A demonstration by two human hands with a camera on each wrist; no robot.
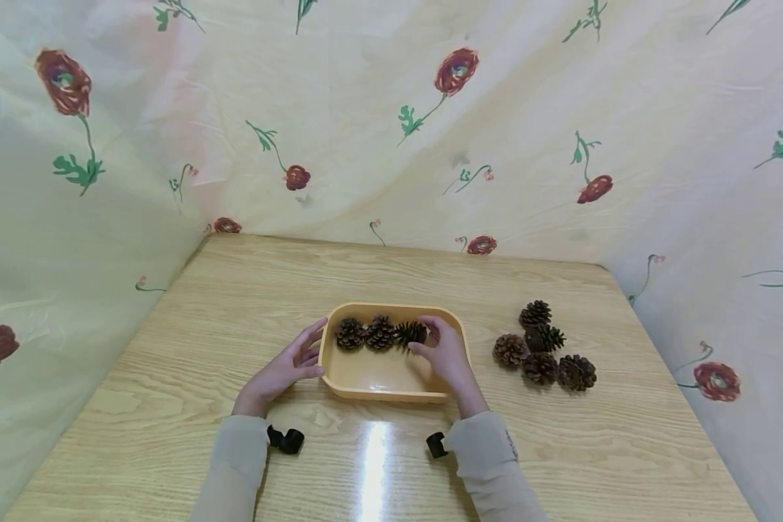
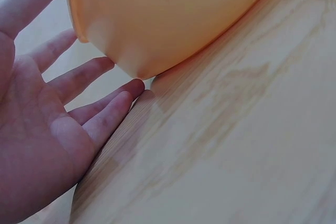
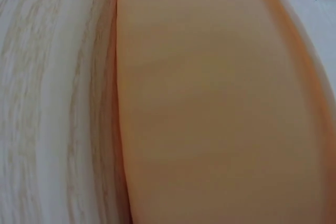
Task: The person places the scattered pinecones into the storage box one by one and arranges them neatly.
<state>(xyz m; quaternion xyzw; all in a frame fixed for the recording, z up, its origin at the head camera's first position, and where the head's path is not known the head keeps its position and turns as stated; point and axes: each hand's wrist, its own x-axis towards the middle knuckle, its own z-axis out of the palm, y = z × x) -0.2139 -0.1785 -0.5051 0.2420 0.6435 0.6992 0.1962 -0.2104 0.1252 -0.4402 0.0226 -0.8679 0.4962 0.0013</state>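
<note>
An orange tray (image 1: 372,373) sits on the table with a row of three brown pine cones along its far side: one at the left (image 1: 349,334), one in the middle (image 1: 380,333) and one at the right (image 1: 409,333). My right hand (image 1: 445,353) reaches over the tray's right end and pinches the right-hand pine cone between thumb and fingers. At the left end, my left hand (image 1: 286,368) has its fingers spread and touches the outer wall. The left wrist view shows these fingertips against the tray wall (image 2: 173,19). Only the tray's side (image 3: 210,103) fills the right wrist view; the hand is hidden there.
Several more pine cones (image 1: 539,368) lie grouped on the wooden table (image 1: 267,279) to the right of the tray. A flower-patterned cloth (image 1: 352,145) hangs behind the table and at both sides. Each sleeve carries a small black wrist device (image 1: 291,441).
</note>
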